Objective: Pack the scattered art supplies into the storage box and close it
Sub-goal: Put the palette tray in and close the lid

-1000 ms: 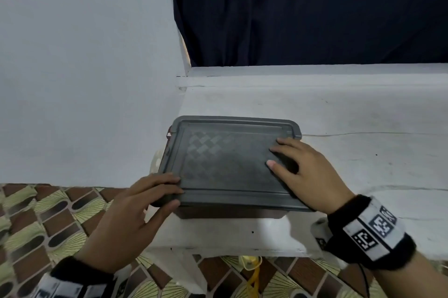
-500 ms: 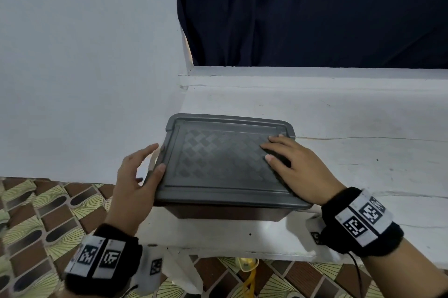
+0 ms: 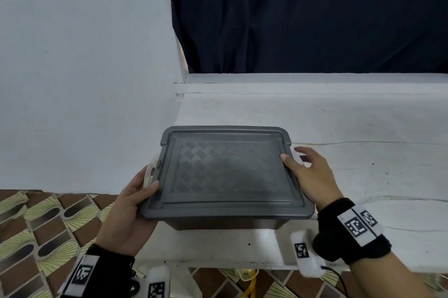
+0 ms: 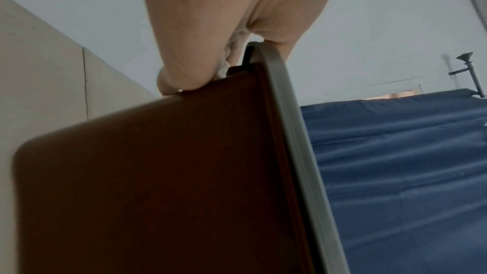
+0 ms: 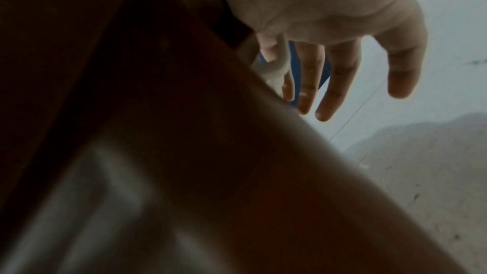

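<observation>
- Grey plastic meets our left hand point(image 3: 126, 212) first: thumb over the lid's left edge, fingers curled beneath the white latch point(image 3: 151, 172) on that side, a closed grip on the box.
- Our right hand point(image 3: 312, 176) lies wide, thumb on the lid's right edge, fingers straight beside the box, holding nothing.
- Our dark-brown storage box point(image 4: 163, 184) with its grey patterned lid point(image 3: 228, 171) sits near the front-left corner of the white tabletop point(image 3: 363, 123).
- We judge packing done and closing in hand; next, both side latches need snapping up, pressed evenly.
</observation>
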A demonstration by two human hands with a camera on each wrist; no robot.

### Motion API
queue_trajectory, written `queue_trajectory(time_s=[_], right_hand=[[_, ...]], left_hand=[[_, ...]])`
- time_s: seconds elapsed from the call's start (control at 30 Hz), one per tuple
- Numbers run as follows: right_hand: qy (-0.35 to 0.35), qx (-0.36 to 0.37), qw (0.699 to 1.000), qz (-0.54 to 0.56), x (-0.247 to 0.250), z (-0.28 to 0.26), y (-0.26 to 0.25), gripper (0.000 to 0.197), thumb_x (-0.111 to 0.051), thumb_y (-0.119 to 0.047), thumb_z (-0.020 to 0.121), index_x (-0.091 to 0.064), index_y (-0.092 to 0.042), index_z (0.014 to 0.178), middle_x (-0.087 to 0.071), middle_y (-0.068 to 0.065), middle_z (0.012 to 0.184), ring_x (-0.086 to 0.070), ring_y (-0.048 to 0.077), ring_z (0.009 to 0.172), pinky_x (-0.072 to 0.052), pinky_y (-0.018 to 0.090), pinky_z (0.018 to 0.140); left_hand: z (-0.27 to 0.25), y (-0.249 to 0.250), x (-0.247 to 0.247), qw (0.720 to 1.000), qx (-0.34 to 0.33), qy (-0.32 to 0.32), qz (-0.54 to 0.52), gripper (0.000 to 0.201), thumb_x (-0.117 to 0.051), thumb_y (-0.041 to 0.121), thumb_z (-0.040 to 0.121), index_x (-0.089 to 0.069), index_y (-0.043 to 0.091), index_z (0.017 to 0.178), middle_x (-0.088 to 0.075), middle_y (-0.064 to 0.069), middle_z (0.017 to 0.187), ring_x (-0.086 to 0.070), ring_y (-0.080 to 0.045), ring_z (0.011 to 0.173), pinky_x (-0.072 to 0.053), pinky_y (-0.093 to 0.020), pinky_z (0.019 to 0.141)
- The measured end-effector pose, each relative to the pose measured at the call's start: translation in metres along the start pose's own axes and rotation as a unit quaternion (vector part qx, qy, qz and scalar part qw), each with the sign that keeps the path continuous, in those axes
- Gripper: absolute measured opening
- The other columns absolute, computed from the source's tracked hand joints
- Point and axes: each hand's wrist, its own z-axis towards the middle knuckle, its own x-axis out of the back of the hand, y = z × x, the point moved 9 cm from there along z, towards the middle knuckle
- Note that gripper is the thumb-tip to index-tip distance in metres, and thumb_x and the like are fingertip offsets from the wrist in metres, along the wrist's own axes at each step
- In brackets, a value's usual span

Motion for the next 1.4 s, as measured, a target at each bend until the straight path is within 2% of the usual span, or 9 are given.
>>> queue_trajectory(time_s=[0.2, 0.27, 0.4, 0.53, 0.63, 0.83, 0.97, 1.23, 1.4], right_hand=[[-0.006, 0.034, 0.996, 0.078, 0.000, -0.003, -0.004, 0.024, -0.073, -0.044, 0.082, -0.076, -0.020, 0.080, -0.073, -0.005, 0.077, -0.069, 0.020, 0.083, -0.054, 0.034, 0.075], [0.044, 0.075, 0.996, -0.018, 0.009, -0.004, -0.015, 0.022, -0.073, -0.045, 0.082, -0.077, -0.024, 0.088, -0.071, -0.003, 0.075, -0.066, 0.019, 0.081, -0.046, 0.026, 0.067], [0.074, 0.127, 0.962, -0.231, 0.008, -0.013, -0.039, 0.038, -0.060, -0.051, 0.090, -0.070, -0.025, 0.117, -0.064, 0.005, 0.086, -0.060, 0.027, 0.089, -0.048, 0.033, 0.071], [0.022, 0.148, 0.926, -0.346, -0.003, -0.020, -0.051, 0.057, -0.044, -0.061, 0.094, -0.057, -0.022, 0.133, -0.058, 0.008, 0.096, -0.059, 0.029, 0.091, -0.047, 0.035, 0.071], [-0.015, 0.150, 0.907, -0.392, -0.016, -0.031, -0.055, 0.074, -0.029, -0.066, 0.094, -0.035, -0.013, 0.146, -0.055, 0.010, 0.117, -0.059, 0.028, 0.101, -0.049, 0.036, 0.076], [-0.036, 0.139, 0.927, -0.347, -0.027, -0.043, -0.048, 0.084, -0.027, -0.066, 0.095, -0.012, -0.008, 0.154, -0.028, 0.009, 0.156, -0.049, 0.028, 0.128, -0.047, 0.035, 0.092], [-0.024, 0.156, 0.938, -0.310, -0.024, -0.040, -0.050, 0.077, -0.036, -0.059, 0.096, -0.020, -0.010, 0.153, -0.036, 0.004, 0.152, -0.051, 0.027, 0.124, -0.047, 0.035, 0.090], [-0.005, 0.174, 0.944, -0.280, -0.029, -0.005, -0.059, 0.067, -0.046, -0.052, 0.094, -0.035, -0.012, 0.147, -0.056, 0.000, 0.129, -0.057, 0.023, 0.110, -0.050, 0.032, 0.082], [0.012, 0.170, 0.955, -0.242, -0.035, 0.045, -0.065, 0.053, -0.051, -0.046, 0.091, -0.049, -0.017, 0.135, -0.064, 0.000, 0.107, -0.060, 0.024, 0.096, -0.050, 0.033, 0.076]], left_hand=[[-0.002, 0.009, 0.015, 0.983, -0.110, 0.095, 0.113, 0.047, -0.046, 0.003, 0.100, -0.054, 0.024, 0.141, -0.060, 0.003, 0.139, -0.057, -0.020, 0.128, -0.051, -0.044, 0.103], [-0.004, 0.013, 0.014, 0.965, -0.139, 0.102, 0.197, 0.047, -0.046, 0.005, 0.102, -0.053, 0.028, 0.142, -0.055, 0.011, 0.144, -0.051, -0.013, 0.133, -0.042, -0.045, 0.112], [-0.005, 0.021, 0.007, 0.948, -0.135, 0.074, 0.278, 0.047, -0.047, 0.006, 0.102, -0.052, 0.028, 0.143, -0.052, 0.019, 0.145, -0.047, -0.003, 0.135, -0.035, -0.041, 0.117], [-0.008, 0.026, -0.014, 0.872, -0.163, 0.018, 0.460, 0.045, -0.042, 0.004, 0.103, -0.061, 0.036, 0.127, -0.033, 0.028, 0.153, -0.028, 0.018, 0.137, -0.031, -0.016, 0.114], [-0.013, 0.032, -0.023, 0.795, -0.194, 0.026, 0.575, 0.046, -0.045, 0.029, 0.101, -0.037, 0.047, 0.143, -0.027, 0.025, 0.156, -0.025, 0.010, 0.142, -0.022, -0.030, 0.122], [-0.008, 0.031, -0.033, 0.679, -0.158, -0.027, 0.717, 0.070, -0.033, 0.055, 0.095, -0.007, 0.032, 0.157, -0.009, 0.019, 0.159, -0.003, 0.007, 0.146, 0.005, -0.001, 0.110], [-0.008, 0.033, -0.032, 0.735, -0.147, 0.012, 0.662, 0.071, -0.041, 0.051, 0.094, -0.013, 0.035, 0.157, -0.015, 0.019, 0.158, -0.007, 0.004, 0.144, -0.004, -0.009, 0.113], [0.033, 0.031, -0.030, 0.761, -0.131, -0.006, 0.635, 0.075, -0.036, 0.058, 0.091, 0.006, 0.049, 0.153, 0.003, 0.031, 0.160, 0.008, 0.005, 0.149, -0.004, -0.025, 0.119], [0.076, 0.039, -0.028, 0.795, -0.168, 0.029, 0.583, 0.068, -0.046, 0.047, 0.096, -0.014, 0.045, 0.156, -0.021, 0.020, 0.161, -0.018, -0.008, 0.151, -0.025, -0.043, 0.123]])
